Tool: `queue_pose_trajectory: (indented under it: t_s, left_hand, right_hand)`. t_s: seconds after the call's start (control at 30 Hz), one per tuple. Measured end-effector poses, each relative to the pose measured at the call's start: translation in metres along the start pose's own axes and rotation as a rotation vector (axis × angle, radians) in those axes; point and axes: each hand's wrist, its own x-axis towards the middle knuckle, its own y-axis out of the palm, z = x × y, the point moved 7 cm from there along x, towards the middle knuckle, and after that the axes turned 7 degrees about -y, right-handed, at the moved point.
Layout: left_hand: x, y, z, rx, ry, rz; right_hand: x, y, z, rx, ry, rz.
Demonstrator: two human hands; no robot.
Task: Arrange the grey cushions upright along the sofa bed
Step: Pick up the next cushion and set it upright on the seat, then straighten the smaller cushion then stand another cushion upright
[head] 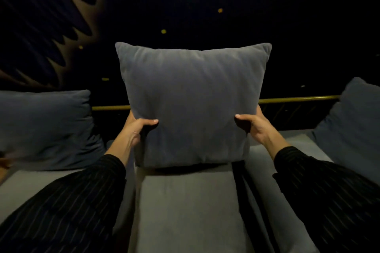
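A square grey cushion stands upright in the middle of the view, its lower edge at the back of the grey sofa bed seat. My left hand grips its lower left side, thumb pressed into the front. My right hand grips the lower right side the same way. A second grey cushion leans upright at the left, and a third grey cushion leans at the right edge of the view.
A brass-coloured rail runs behind the sofa bed, with a dark lattice panel below it. The room beyond is very dark with small yellow light spots. Dark gaps separate the seat sections either side of the middle one.
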Motion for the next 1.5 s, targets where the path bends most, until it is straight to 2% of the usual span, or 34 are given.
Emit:
queue_pose_trajectory:
  t_s: [0.2,0.37,0.47,0.57,0.7,0.9,0.97,1.03,1.17,1.3,1.37,1.5]
  left_hand:
    - [0.030,-0.035,0.014,-0.053,0.016,-0.146]
    - [0.066,-0.047,0.022,-0.085,0.008,-0.166]
    - [0.081,-0.049,0.051,0.001,-0.077,-0.075]
    - [0.083,-0.053,0.096,0.005,-0.257,-0.039]
    - [0.095,-0.048,0.103,-0.024,-0.234,-0.187]
    - [0.085,-0.029,0.105,0.123,-0.199,-0.589]
    - [0.068,-0.014,0.114,0.181,-0.182,-0.665]
    - [0.050,0.008,0.127,0.256,-0.186,-0.685]
    - [0.019,0.068,0.170,0.473,-0.261,-0.493]
    - [-0.011,0.139,0.223,0.656,-0.391,-0.248]
    - [-0.023,0.186,0.245,0.726,-0.435,-0.079]
    - [-0.044,0.284,0.281,0.770,-0.475,0.180]
  right_hand:
    - [0.034,0.030,-0.041,0.037,0.035,-0.007]
    - [0.066,0.033,-0.068,0.151,0.082,-0.046]
    - [0.079,0.034,-0.090,0.016,0.126,-0.018]
    - [0.071,0.029,-0.124,-0.164,0.214,-0.008]
    - [0.078,0.025,-0.143,-0.182,0.166,-0.112]
    - [0.080,0.032,-0.134,-0.315,0.074,-0.262]
    - [0.069,0.036,-0.142,-0.311,0.047,-0.249]
    - [0.051,0.035,-0.161,-0.321,0.103,-0.177]
    - [0.010,0.009,-0.184,-0.511,0.274,0.023]
    - [-0.028,-0.067,-0.181,-0.845,0.474,0.250]
    - [-0.040,-0.125,-0.166,-0.933,0.517,0.214]
    - [-0.053,-0.255,-0.116,-0.976,0.533,-0.073]
